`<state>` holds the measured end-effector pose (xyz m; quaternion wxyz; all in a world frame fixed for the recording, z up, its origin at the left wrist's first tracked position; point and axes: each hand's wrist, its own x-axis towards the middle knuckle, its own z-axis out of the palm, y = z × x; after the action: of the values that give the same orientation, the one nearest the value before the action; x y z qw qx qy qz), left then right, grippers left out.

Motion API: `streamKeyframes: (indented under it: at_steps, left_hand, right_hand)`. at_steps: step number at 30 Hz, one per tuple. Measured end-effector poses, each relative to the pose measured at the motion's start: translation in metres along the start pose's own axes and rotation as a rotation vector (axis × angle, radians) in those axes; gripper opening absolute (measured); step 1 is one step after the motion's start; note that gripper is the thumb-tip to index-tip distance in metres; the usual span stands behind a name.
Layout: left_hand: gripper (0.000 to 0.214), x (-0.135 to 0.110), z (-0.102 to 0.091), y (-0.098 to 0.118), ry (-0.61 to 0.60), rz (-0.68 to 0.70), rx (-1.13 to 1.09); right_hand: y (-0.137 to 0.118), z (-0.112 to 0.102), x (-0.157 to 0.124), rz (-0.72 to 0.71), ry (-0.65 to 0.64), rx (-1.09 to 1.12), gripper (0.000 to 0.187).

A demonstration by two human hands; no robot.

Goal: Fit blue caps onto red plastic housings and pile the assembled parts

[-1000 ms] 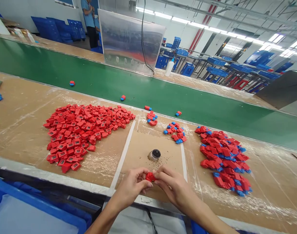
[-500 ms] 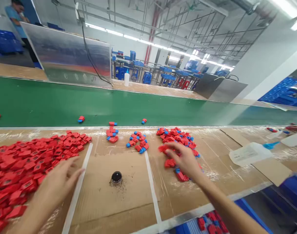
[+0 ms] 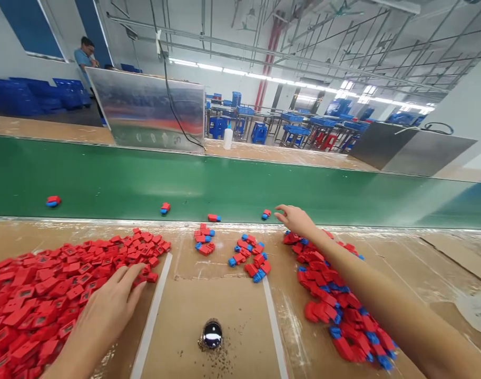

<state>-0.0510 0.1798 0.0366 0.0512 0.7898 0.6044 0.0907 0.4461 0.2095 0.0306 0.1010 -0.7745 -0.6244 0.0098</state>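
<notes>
Left hand (image 3: 108, 310) lies open, fingers (image 3: 125, 279) spread, against the edge of a heap of boxy red plastic housings (image 3: 66, 295), seemingly holding nothing. Right hand (image 3: 297, 221) is open too, hovering over the top end of a long pile of red-and-blue parts (image 3: 335, 305), near the green conveyor belt (image 3: 224, 195). Desk (image 3: 232, 321): cardboard under glossy plastic film, with a small black-topped jar (image 3: 212, 335) between white tape strips (image 3: 152, 316).

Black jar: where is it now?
In the head view, the black jar sits on cardboard at bottom centre, between two white tape strips, right of the left hand.
</notes>
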Motion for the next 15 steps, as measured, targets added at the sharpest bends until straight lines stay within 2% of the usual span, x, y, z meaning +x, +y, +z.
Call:
streamKeyframes:
  at_steps: [3, 6, 10, 12, 15]
  left_hand:
    - [0.039, -0.023, -0.007, -0.002, 0.029, 0.002, -0.338]
    - [0.031, -0.052, -0.007, 0.001, -0.013, -0.098, -0.708]
    - [0.025, -0.083, 0.001, 0.009, -0.068, -0.263, -1.165]
    - [0.027, -0.094, 0.006, 0.013, -0.107, -0.286, -1.340]
    - [0.030, -0.108, 0.014, 0.020, -0.182, -0.276, -1.474]
  right_hand:
    - [-0.028, 0.026, 0.039, 0.009, -0.108, -0.016, 0.032]
    - [-0.038, 0.041, 0.048, 0.060, -0.176, -0.041, 0.030]
    - [-0.036, 0.037, 0.031, 0.117, -0.180, -0.058, 0.025]
    - [-0.037, 0.027, 0.016, 0.120, -0.145, -0.039, 0.025]
    - [-0.047, 0.009, -0.016, 0.078, -0.103, 0.045, 0.039]
